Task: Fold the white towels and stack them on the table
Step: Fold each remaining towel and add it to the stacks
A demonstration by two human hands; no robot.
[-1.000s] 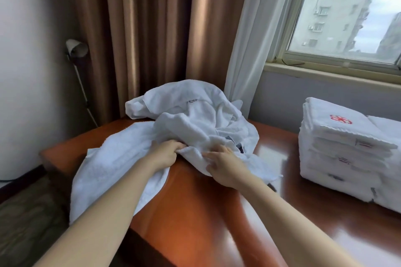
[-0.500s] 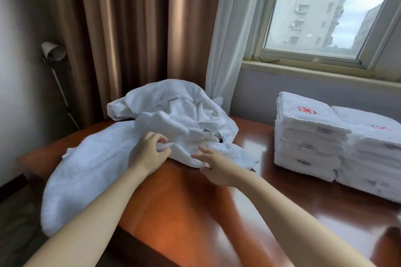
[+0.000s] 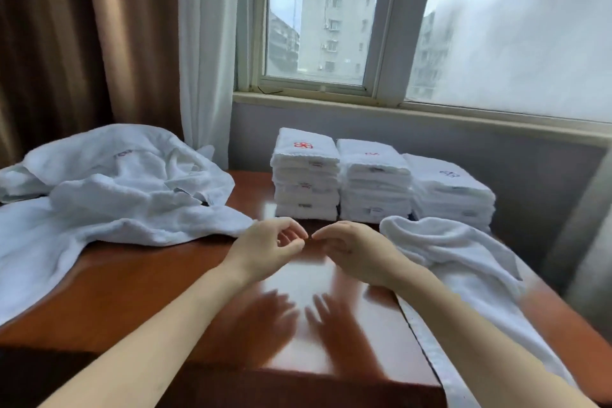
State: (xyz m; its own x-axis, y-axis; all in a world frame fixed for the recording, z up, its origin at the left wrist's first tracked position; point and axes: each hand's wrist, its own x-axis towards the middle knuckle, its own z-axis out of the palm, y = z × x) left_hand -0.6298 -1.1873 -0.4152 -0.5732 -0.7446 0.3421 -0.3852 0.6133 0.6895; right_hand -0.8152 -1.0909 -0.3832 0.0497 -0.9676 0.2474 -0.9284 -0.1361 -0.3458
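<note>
A heap of unfolded white towels covers the left part of the brown table and hangs over its left edge. Three stacks of folded white towels stand side by side at the back under the window. Another loose white towel lies along the right side and runs down past the front edge. My left hand and my right hand hover over the bare middle of the table, fingertips almost meeting. Their fingers are loosely curled and hold nothing.
Brown curtains and a white sheer curtain hang behind the heap on the left. A window sill runs along the wall behind the stacks. The glossy tabletop reflects my hands.
Both hands let go of the towel heap and moved right to the table's middle. The view swung right, bringing all three stacks and the right towel into sight.
</note>
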